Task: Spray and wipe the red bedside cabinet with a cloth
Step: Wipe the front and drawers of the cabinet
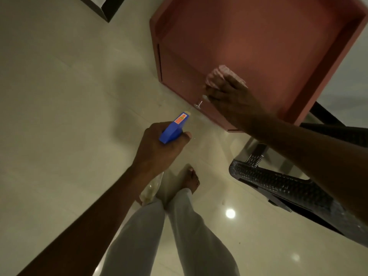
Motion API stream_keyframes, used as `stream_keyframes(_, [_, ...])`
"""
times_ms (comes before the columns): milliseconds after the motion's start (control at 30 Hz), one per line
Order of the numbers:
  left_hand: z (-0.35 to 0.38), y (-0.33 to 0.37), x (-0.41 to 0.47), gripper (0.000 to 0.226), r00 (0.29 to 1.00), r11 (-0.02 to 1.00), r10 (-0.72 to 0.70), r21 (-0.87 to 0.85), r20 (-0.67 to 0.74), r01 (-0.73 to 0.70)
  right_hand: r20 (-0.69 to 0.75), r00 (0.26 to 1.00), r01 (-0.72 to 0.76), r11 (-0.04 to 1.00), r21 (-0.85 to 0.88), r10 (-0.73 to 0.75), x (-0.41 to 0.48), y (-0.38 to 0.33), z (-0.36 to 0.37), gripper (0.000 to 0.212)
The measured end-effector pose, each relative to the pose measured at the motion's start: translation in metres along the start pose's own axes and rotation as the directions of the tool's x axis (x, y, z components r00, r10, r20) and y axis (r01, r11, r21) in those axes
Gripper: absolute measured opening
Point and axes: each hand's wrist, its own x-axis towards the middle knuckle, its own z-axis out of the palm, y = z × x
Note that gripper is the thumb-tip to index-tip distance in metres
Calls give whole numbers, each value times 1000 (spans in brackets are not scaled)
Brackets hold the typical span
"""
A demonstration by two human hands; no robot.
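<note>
The red bedside cabinet [249, 36] stands at the upper right, seen from above, with a raised rim around its top. My right hand [229, 96] presses a pink checked cloth [221, 74] against the cabinet's front edge, just above a small metal door handle [199, 104]. My left hand [159, 148] grips a spray bottle with a blue trigger head [175, 128], its nozzle pointing toward the cabinet's front. The bottle's clear body [151, 188] hangs below my wrist.
A dark woven plastic chair [278, 184] lies close to the cabinet at the right. My legs in light trousers [179, 226] and a bare foot [191, 180] stand on the glossy cream tile floor [59, 96]. Dark furniture [103, 6] shows at top left.
</note>
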Motion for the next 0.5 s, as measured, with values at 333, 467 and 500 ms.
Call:
stream_keyframes(333, [28, -6, 25, 39, 1000, 999, -13, 43, 24, 12, 113, 971, 238, 878, -416, -209, -53, -6, 13, 40])
stream_keyframes(467, [34, -4, 24, 39, 999, 999, -26, 33, 32, 25, 558, 811, 436, 819, -372, -178, -115, -2, 4, 48])
stream_keyframes(500, [35, -2, 23, 38, 999, 999, -23, 34, 38, 21, 599, 783, 450, 818, -358, -169, -120, -2, 0, 48])
